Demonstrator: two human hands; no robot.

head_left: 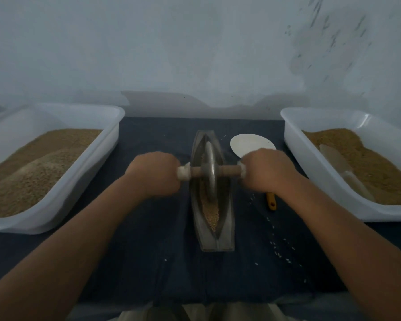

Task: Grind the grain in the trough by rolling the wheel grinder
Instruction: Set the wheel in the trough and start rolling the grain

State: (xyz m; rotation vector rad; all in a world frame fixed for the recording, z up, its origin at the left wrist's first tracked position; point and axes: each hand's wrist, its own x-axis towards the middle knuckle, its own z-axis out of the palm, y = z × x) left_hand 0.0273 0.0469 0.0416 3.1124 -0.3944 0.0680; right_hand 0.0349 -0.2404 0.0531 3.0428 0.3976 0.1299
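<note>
The wheel grinder stands upright mid-trough, its rim down in the grain. The trough lies lengthwise on the dark-clothed desk. The left grip is clenched round the axle's left end, and the right grip round its right end. A white tub sits off to the left.

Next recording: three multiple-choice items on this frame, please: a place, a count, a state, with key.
1. Where does the trough lie? A) on the dark cloth, between the left tub and the right tub B) inside a tub C) on a lap
2. How many white tubs show? A) one B) two C) four
3. How do the left hand and right hand meet the wheel grinder? A) neither touches B) one grips C) both grip
Key: 1 A, cloth shows round it; 2 B, one at each side; 3 C, each hand curls round an axle end.
</note>
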